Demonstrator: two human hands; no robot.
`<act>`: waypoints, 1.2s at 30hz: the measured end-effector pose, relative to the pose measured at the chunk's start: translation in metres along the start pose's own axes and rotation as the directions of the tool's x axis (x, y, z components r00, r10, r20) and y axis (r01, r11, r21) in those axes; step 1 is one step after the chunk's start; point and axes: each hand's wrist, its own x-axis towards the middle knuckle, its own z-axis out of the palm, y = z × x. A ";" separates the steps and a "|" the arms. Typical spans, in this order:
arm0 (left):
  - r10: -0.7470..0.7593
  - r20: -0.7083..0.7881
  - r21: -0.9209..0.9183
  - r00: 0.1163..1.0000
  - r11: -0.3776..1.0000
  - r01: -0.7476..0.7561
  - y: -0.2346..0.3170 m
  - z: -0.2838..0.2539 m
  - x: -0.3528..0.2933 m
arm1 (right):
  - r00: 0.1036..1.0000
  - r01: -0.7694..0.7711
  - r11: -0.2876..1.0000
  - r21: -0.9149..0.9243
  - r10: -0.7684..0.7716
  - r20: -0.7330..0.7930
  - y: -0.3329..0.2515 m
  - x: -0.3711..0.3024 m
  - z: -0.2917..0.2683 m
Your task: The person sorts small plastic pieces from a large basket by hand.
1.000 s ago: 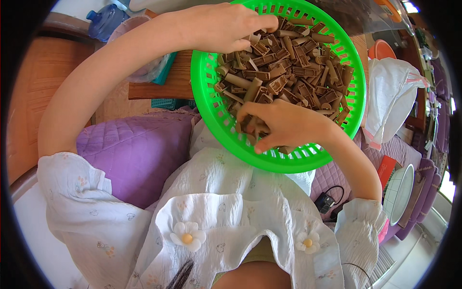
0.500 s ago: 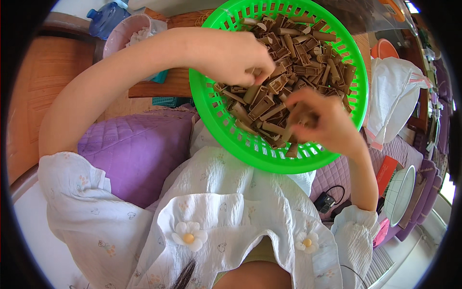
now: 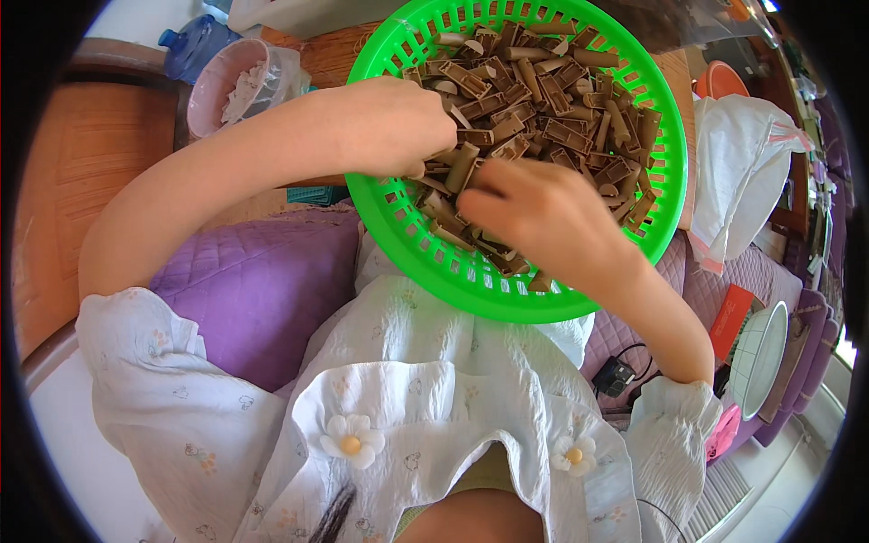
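A bright green slotted plastic basket (image 3: pixel 534 308) holds a heap of small brown plastic pieces (image 3: pixel 570 136), some like half-tubes with open, ribbed insides. My left hand (image 3: pixel 398 127) is over the basket's left side, its fingers curled down and mostly hidden, so what they hold does not show. Slightly blurred, my right hand (image 3: pixel 543 213) reaches across the near part of the heap. Its thumb and forefinger close at a half-tube-shaped brown piece (image 3: pixel 463 168) standing out of the pile. The two hands are close together but apart.
Under the basket's far side is a wooden table (image 3: pixel 326 54). A pink bin (image 3: pixel 213 95) with a bag liner and a blue water jug (image 3: pixel 195 45) are at far left. A white sack (image 3: pixel 742 172) stands right; a purple cushion (image 3: pixel 262 281) lies left. Nearby is a black adapter (image 3: pixel 614 376).
My left hand has drawn back left toward the basket's rim. My right hand has moved left and inward from the basket's right side to the brown pieces near my left hand.
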 end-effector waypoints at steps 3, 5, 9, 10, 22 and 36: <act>-0.025 0.015 0.007 1.000 1.000 0.025 -0.002 0.003 0.003 | 0.986 -0.002 0.971 -0.239 0.041 0.162 -0.009 -0.004 0.030; -0.002 -0.048 -0.100 0.999 0.995 -0.003 -0.004 0.004 0.005 | 0.982 0.003 0.962 -0.273 0.049 0.183 -0.012 -0.009 0.028; 0.036 -0.178 -0.182 0.983 0.981 -0.069 -0.008 0.017 0.009 | 0.981 -0.088 0.964 -0.252 0.128 0.145 -0.008 -0.019 0.004; 0.114 -0.307 -0.102 0.945 0.983 -0.152 -0.005 0.019 0.010 | 0.981 -0.088 0.964 -0.252 0.128 0.148 -0.004 -0.024 -0.005; 0.560 -0.439 0.494 0.703 0.804 -0.332 0.008 0.038 0.025 | 0.592 -0.230 -0.170 0.958 0.757 0.276 0.050 -0.091 -0.050; -0.051 -0.278 -0.654 0.959 0.742 -0.150 -0.012 0.013 0.030 | 0.724 -0.027 -0.273 0.962 0.658 0.208 0.053 -0.095 -0.048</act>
